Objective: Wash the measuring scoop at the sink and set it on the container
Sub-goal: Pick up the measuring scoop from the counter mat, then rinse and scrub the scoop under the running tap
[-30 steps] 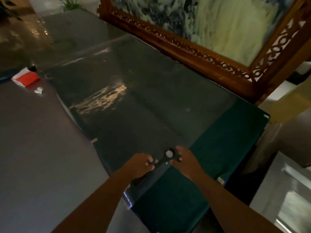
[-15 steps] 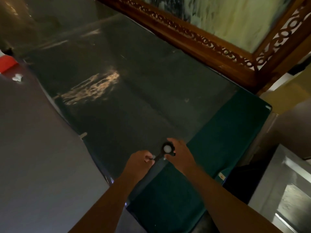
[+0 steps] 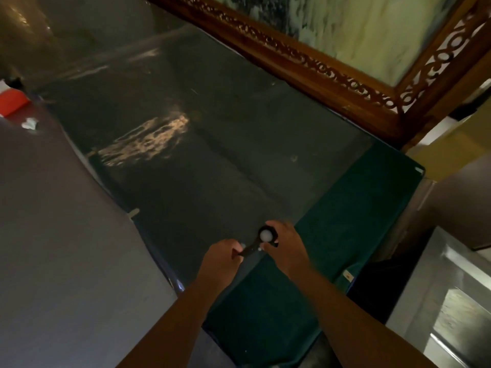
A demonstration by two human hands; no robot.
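Observation:
A small black measuring scoop (image 3: 266, 235) with something white in its bowl is held between both hands above a dark glass tabletop (image 3: 212, 144). My left hand (image 3: 221, 258) pinches the end of its handle. My right hand (image 3: 285, 245) grips the bowl end, fingers curled around it. Both forearms reach in from the bottom of the view. No sink or container is in sight.
A dark green cloth (image 3: 345, 221) covers the table's right end beneath the hands. A carved wooden frame (image 3: 332, 73) stands along the far edge. A red-and-white box (image 3: 12, 103) and a white scrap (image 3: 29, 124) lie at far left. A steel surface (image 3: 451, 301) is at lower right.
The view has shifted slightly while both hands stay on the scoop. The scoop's bowl has tilted a little, with the handle now pointing down left towards my left hand.

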